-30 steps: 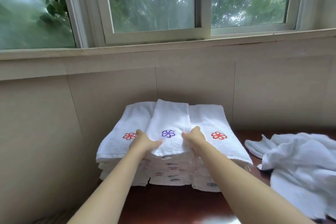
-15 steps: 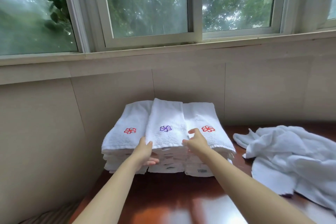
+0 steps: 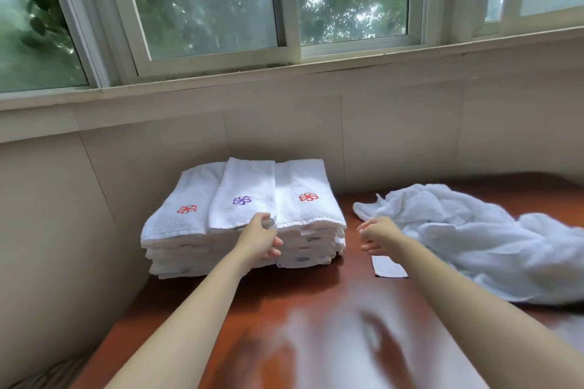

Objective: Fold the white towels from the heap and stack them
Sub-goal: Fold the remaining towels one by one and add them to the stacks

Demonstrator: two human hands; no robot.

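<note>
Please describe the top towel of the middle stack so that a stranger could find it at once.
On the reddish-brown wooden table, against the wall under the window, three stacks of folded white towels stand side by side. The top towel of the middle stack bears a purple embroidered flower; its neighbours' flowers are red.

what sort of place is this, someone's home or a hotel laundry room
Likely a hotel or guesthouse linen room, though a home is possible: matching folded towels with embroidered flower logos in three neat piles, a heap of unfolded white towels on a wooden table.

folded towel stacks (image 3: 243, 215) left, unfolded heap (image 3: 474, 240) right
</note>
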